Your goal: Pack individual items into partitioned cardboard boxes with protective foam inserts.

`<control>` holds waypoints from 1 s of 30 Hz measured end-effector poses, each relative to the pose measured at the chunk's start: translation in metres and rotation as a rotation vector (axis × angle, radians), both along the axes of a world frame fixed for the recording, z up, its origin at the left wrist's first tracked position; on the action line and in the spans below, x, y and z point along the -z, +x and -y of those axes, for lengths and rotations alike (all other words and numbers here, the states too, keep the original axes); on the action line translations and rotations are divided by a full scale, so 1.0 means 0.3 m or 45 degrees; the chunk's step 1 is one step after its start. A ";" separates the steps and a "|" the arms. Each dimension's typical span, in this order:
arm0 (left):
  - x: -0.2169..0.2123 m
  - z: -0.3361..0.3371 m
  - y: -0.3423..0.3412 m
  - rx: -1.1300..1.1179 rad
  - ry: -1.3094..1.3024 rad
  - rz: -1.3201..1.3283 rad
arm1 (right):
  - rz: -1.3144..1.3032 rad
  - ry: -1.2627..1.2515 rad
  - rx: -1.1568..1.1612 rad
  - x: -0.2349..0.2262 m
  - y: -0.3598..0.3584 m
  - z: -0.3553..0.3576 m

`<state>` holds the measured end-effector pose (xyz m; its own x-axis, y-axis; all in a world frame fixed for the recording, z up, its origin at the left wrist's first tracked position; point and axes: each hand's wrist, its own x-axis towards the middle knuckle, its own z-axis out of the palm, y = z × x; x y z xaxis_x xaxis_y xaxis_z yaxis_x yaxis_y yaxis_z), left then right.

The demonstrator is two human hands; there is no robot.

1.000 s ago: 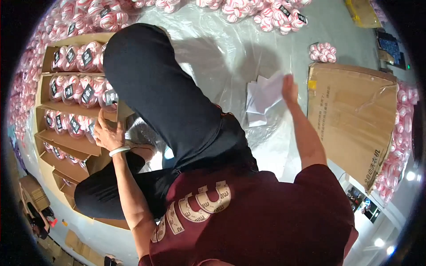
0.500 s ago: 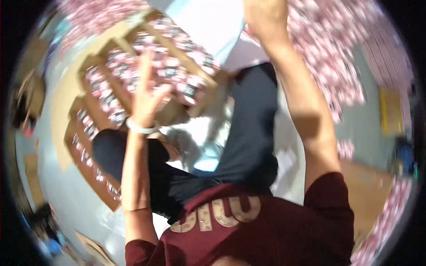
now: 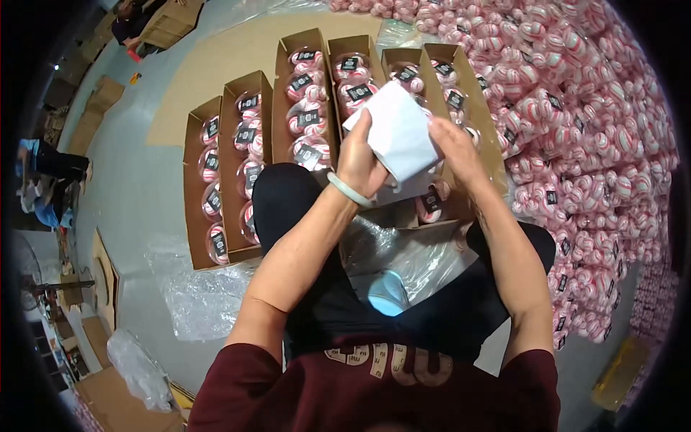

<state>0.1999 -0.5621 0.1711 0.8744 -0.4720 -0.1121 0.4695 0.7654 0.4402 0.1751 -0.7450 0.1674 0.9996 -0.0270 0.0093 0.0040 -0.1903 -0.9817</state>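
Over the open boxes I hold a stack of white paper sheets [image 3: 403, 133], tilted; whether it is separate sheets or one folded piece I cannot tell. My left hand [image 3: 356, 162] closes on its left edge, thumb on top. My right hand [image 3: 461, 155] grips the right edge. Beneath and around lie long, narrow cardboard boxes [image 3: 193, 183], standing side by side. Inside are rows of red-and-white striped balls [image 3: 306, 126] in clear packaging with black labels. The stack and my hands hide part of the middle boxes.
A large heap of similar packed striped balls [image 3: 561, 151] fills the right side. Clear plastic film [image 3: 205, 302] lies on the floor at left. A light-blue round item [image 3: 387, 294] sits between my legs. Other people [image 3: 61, 162] are at the far left and upper left.
My left hand has moved from over the boxes to the white stack. My right hand has come down with the stack, which both hands now hold. The view has turned.
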 end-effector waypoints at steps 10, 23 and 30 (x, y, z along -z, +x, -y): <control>0.044 -0.018 -0.139 0.043 0.332 -0.147 | -0.121 -0.680 -0.411 -0.024 -0.076 0.011; -0.061 -0.090 -0.028 -0.505 0.266 -0.116 | 0.814 0.177 0.470 -0.452 -0.183 0.569; -0.055 -0.031 -0.009 -0.401 0.210 -0.178 | 0.093 -0.673 0.756 -0.246 -0.210 0.436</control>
<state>0.1971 -0.5529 0.1875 0.9448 -0.1481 -0.2922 0.2865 0.8062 0.5177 0.1120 -0.8758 0.2413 0.8160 -0.5285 0.2341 -0.1834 -0.6207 -0.7623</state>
